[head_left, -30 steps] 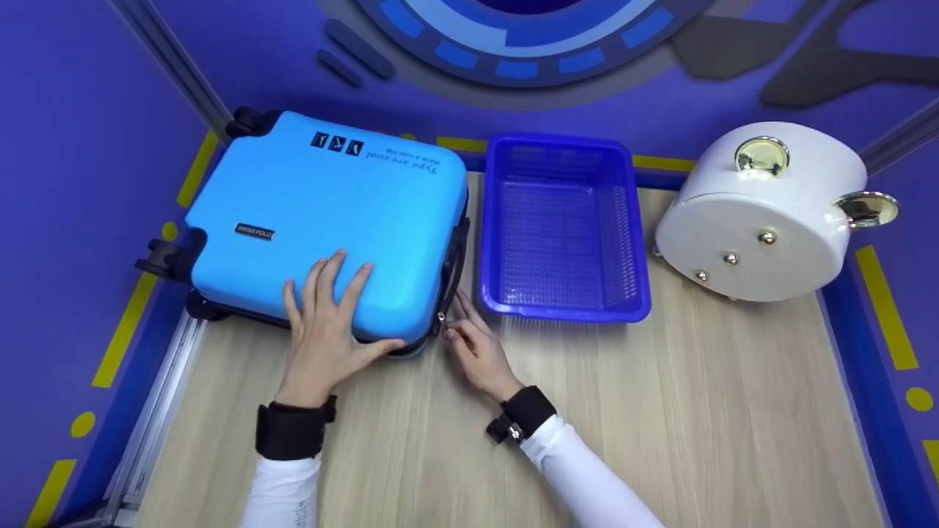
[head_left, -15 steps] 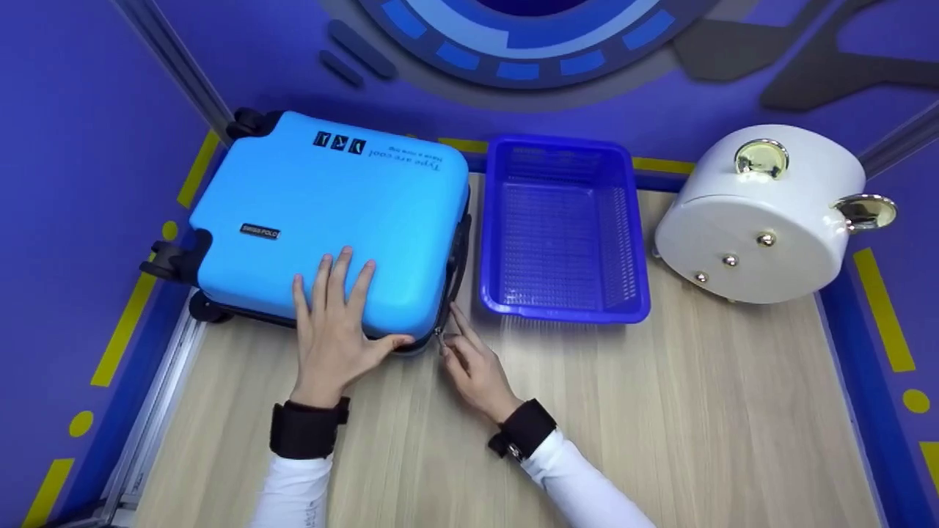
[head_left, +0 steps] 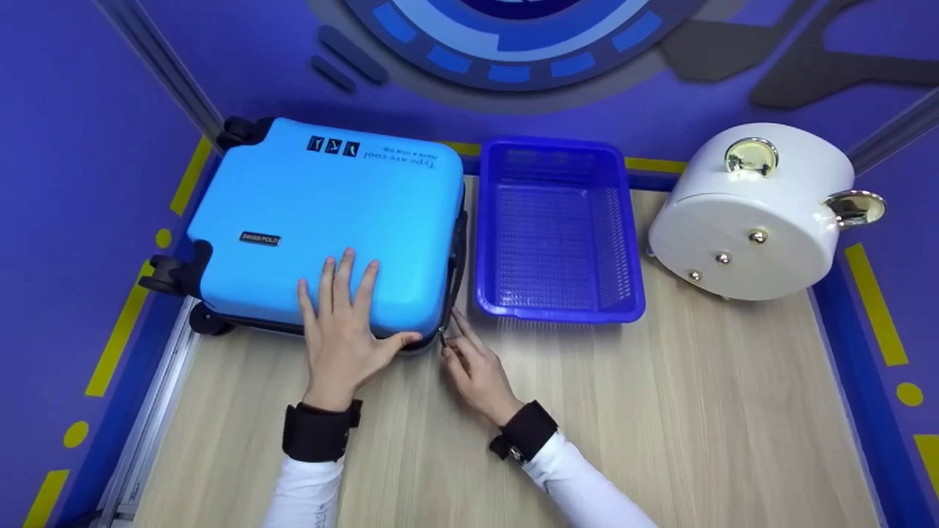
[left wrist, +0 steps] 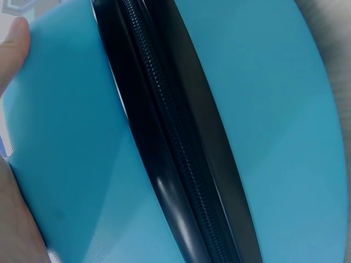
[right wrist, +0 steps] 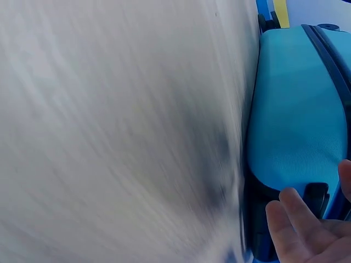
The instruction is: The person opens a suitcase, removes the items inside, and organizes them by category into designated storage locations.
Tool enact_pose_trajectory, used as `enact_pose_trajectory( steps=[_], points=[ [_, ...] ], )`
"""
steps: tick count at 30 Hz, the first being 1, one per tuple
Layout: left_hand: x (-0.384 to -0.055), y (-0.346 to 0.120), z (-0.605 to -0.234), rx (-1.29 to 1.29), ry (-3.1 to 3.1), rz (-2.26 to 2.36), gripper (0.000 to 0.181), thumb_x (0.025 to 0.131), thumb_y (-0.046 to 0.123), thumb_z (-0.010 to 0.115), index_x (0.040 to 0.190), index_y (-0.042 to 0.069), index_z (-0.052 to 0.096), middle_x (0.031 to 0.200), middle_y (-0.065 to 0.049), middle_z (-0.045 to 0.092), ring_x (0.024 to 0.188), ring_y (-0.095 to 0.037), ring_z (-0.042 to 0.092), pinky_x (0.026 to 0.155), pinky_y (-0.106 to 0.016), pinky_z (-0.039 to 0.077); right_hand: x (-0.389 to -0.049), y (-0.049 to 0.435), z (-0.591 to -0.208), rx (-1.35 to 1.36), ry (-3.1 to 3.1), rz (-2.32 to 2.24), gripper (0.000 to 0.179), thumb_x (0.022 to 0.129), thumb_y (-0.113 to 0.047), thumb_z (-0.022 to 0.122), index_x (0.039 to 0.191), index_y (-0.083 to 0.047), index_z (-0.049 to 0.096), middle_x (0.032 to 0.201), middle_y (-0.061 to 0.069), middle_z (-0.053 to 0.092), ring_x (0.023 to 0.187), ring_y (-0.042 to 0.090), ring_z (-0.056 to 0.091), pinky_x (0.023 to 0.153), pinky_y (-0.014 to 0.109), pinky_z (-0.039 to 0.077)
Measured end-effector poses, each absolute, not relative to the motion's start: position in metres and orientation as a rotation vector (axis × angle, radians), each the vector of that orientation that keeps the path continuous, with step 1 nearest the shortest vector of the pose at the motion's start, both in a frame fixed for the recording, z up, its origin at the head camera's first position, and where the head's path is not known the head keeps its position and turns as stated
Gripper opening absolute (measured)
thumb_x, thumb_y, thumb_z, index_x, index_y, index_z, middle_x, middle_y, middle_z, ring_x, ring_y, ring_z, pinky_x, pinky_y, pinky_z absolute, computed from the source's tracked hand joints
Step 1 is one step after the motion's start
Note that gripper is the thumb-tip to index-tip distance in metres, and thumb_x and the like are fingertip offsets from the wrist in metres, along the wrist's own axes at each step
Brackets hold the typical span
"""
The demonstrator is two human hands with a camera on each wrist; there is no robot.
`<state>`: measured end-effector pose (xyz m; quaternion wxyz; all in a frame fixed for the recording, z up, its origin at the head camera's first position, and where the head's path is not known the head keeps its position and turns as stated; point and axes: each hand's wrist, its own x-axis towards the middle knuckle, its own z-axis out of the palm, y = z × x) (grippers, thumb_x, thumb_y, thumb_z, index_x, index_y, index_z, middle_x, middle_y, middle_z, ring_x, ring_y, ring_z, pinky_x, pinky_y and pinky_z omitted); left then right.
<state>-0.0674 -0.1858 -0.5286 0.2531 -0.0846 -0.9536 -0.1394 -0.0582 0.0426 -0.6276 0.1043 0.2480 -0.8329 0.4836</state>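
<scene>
A light blue hard-shell suitcase lies flat on the table, its wheels to the left and a black handle on its right side. My left hand rests on the near right part of its lid, fingers spread and thumb along the near edge. The left wrist view shows the black-edged zipper running round the side. At the near right corner, my right hand pinches a small zipper pull between thumb and finger. In the right wrist view, fingers overlap the suitcase's lower end.
Right of the suitcase stands a blue plastic basket with mesh sides. A white drum-shaped object with gold handles and knobs sits farther right. Blue patterned walls border the wooden table.
The zipper pull and my right hand have come slightly nearer, towards the front corner. My left hand has slid a little to the right on the lid, and the suitcase has shifted slightly right.
</scene>
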Motion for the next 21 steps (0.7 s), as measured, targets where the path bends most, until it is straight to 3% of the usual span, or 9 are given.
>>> enact_pose_trajectory(
  steps=[6, 16, 21],
  points=[
    [-0.065, -0.184, -0.528, -0.197, -2.616, -0.366, 0.121, 0.065, 0.086, 0.071, 0.159, 0.015, 0.041, 0.167, -0.019, 0.031, 0.153, -0.044, 0.027, 0.121, -0.070, 0.009, -0.057, 0.041, -0.627, 0.732, -2.464, 1.436, 0.005, 0.099, -0.006, 0.063, 0.101, -0.005, 0.068, 0.159, 0.019, 0.046, 0.112, 0.033, 0.071, 0.088, 0.038, 0.059],
    [-0.067, -0.174, -0.527, -0.155, -2.644, -0.377, 0.121, 0.065, 0.082, 0.077, 0.159, 0.016, 0.042, 0.168, -0.017, 0.028, 0.155, -0.042, 0.023, 0.122, -0.069, 0.007, -0.056, 0.045, -0.623, 0.736, -2.468, 1.289, 0.012, 0.102, -0.014, 0.060, 0.099, -0.005, 0.067, 0.155, 0.021, 0.050, 0.100, 0.034, 0.074, 0.078, 0.038, 0.061],
    [-0.069, -0.170, -0.526, -0.155, -2.652, -0.369, 0.120, 0.066, 0.082, 0.076, 0.159, 0.015, 0.041, 0.168, -0.017, 0.028, 0.155, -0.042, 0.023, 0.122, -0.069, 0.007, -0.052, 0.046, -0.618, 0.755, -2.464, 1.185, 0.006, 0.099, -0.009, 0.063, 0.097, -0.005, 0.066, 0.152, 0.023, 0.052, 0.098, 0.032, 0.074, 0.074, 0.038, 0.061]
  ],
)
